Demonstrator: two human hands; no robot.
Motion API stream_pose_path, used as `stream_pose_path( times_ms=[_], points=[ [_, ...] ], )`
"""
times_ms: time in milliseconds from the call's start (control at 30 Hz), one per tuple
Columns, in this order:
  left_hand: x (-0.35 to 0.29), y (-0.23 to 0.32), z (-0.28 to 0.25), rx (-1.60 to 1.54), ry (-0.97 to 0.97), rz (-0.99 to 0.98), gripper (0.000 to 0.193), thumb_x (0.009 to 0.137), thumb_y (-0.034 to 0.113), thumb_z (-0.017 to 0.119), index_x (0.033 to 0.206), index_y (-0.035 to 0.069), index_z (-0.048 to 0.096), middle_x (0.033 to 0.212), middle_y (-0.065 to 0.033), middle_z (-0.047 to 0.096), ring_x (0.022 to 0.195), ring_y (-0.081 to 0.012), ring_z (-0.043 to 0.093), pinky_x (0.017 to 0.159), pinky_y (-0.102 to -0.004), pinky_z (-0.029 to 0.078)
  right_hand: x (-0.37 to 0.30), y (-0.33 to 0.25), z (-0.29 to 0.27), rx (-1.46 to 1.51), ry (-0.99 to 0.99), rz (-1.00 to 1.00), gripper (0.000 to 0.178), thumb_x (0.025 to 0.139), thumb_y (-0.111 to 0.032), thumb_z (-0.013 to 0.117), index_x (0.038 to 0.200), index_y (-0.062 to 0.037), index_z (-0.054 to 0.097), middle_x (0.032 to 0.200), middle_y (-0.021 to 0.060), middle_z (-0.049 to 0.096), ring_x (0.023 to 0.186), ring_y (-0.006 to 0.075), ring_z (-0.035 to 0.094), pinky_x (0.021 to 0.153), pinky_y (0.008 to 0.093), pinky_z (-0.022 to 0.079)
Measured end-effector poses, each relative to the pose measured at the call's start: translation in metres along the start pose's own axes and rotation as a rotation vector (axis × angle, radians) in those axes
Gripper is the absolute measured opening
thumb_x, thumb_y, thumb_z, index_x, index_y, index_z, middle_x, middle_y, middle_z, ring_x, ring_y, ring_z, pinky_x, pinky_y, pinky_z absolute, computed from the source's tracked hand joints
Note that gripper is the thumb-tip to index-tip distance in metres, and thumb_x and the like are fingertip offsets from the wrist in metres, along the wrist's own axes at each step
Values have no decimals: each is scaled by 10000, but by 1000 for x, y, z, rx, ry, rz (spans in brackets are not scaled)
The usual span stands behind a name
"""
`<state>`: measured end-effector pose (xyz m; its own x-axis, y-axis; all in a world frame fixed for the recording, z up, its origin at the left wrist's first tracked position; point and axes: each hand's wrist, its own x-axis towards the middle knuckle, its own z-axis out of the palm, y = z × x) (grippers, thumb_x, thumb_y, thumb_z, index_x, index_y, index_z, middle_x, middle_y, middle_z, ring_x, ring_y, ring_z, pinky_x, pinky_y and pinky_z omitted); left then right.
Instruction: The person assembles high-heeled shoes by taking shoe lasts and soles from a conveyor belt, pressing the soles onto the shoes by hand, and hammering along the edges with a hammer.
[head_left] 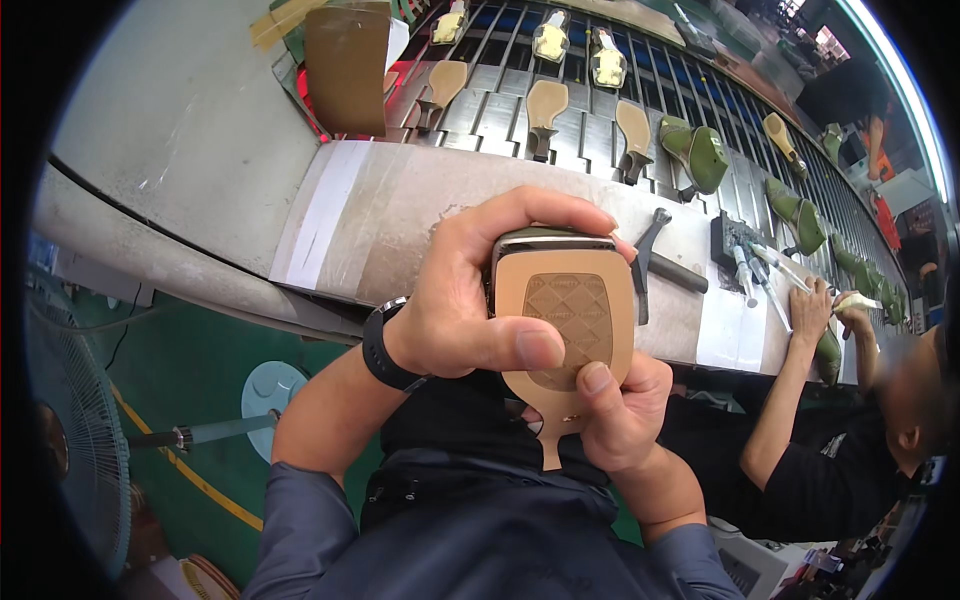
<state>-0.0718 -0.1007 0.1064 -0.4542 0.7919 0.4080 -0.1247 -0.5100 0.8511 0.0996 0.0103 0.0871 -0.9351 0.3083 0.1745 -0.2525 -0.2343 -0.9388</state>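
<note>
Between my two hands, in front of my body, is a shoe with its tan sole (618, 300) facing up. The sole has a brown diamond-patterned patch and a narrow tail pointing toward me. A dark, shiny edge of the shoe shows at the toe; the rest is hidden underneath. My left hand (465, 290) wraps around the toe and left side, its thumb lying on the patterned patch. Gripping the lower right side is my right hand (630, 410), with its thumb pressed on the sole near the waist.
A hammer (680, 273) lies on the bench ledge (420, 200) beyond my hands. Brushes (765, 265) rest by a dark block. A co-worker's hands (825, 305) work at the right. Tan soles (547, 103) and green shoes (700, 155) stand on the conveyor. A fan (85, 430) is at left.
</note>
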Motion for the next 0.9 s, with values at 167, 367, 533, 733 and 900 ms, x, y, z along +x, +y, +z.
stream_pose_path(
  times_ms=[167,367,533,733,900],
  points=[
    [-1,-3,-5,37,-67,50,894,749,491,925,1341,-60,544,1280,-293,666,1210,-388,684,1044,-538,563,-2,1,1,21,-4,5,338,1086,-206,607,1048,105,732,841,172,777,692,181,753,594,291,605],
    [-2,-2,-1,43,-64,69,856,760,459,914,1336,-57,548,1270,-290,671,1200,-384,688,1036,-530,566,-5,0,1,15,1,29,340,1087,-202,602,1035,106,736,838,172,776,691,180,752,592,291,602],
    [-3,-1,2,58,-72,72,824,777,441,902,1333,-55,550,1265,-291,673,1198,-381,689,1032,-525,567,-6,2,-2,24,-15,32,341,1089,-200,596,1037,107,735,836,175,776,695,182,755,599,291,605],
    [-6,5,9,70,-55,68,673,872,398,797,1317,-51,566,1257,-289,682,1193,-367,695,1029,-515,569,-8,-3,2,31,23,46,337,1087,-193,596,1034,112,729,828,176,775,682,187,758,589,288,609],
    [-6,34,32,81,125,-186,479,956,258,641,1309,-63,593,1283,-297,690,1198,-343,699,1056,-468,554,-12,-7,0,21,16,61,338,1084,-194,598,1032,115,724,818,175,775,671,193,757,585,292,612]
  ],
)
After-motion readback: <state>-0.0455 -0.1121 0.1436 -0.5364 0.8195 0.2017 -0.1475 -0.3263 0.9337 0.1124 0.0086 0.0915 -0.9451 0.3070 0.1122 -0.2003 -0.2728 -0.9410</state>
